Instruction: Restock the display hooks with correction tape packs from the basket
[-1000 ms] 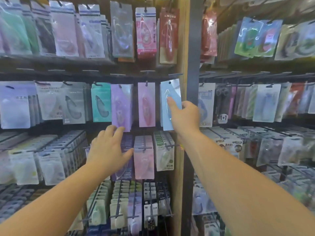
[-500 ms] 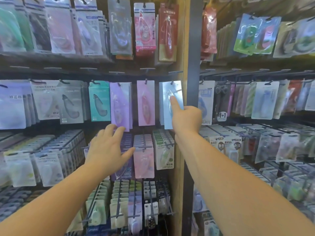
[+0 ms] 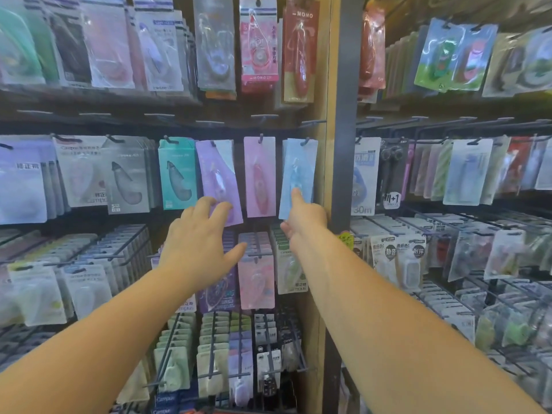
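Hiding purple pack (image 3: 217, 174) corner: left hand (image 3: 199, 245); right hand (image 3: 305, 220) touches blue pack (image 3: 299, 170).

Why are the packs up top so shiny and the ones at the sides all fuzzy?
Head view: shop lights bounce off the clear wrappers of the top-row packs as white glare; the wide lens curves the shelves and smears the side packs; the blue pack in the middle, touched by the right hand, looks sharper.
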Motion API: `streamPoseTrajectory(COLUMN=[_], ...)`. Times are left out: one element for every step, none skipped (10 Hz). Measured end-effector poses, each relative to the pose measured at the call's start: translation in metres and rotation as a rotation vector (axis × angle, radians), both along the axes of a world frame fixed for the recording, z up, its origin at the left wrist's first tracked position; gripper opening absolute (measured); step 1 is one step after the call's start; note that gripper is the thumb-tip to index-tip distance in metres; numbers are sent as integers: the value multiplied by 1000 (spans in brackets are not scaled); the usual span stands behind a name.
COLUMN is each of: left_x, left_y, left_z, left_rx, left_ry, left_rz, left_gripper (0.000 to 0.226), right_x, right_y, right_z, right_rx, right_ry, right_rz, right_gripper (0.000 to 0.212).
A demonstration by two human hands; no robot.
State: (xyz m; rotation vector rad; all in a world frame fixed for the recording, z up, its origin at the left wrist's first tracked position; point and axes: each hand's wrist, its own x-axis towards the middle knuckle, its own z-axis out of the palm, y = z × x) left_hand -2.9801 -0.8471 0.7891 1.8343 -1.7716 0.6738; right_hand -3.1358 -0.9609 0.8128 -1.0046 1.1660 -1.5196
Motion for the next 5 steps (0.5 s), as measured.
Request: streamPoseTrajectory(left_x=[1,5,11,16,17], left_y=[-3,-5,-5,1,6], left_z=[1,0,-1,-4,-2], left_rx=[-1,-14,-15,-26,-32], left_ry=[-6,-2,12,32,19], left_rz=[6,-11,-8,-12,16], left_gripper=[75,76,78,79,79], right_x=[7,8,9,6,-6], right_y=[-14,-21,-17,-6,23], right_z=[7,7,4,-5,-14], right_rx=[36,48,55,13,-66], right_ry=[23,16,2,-5,-29], right_rz=[17,15,30,41,96], right_gripper=[60,51,56,62,59])
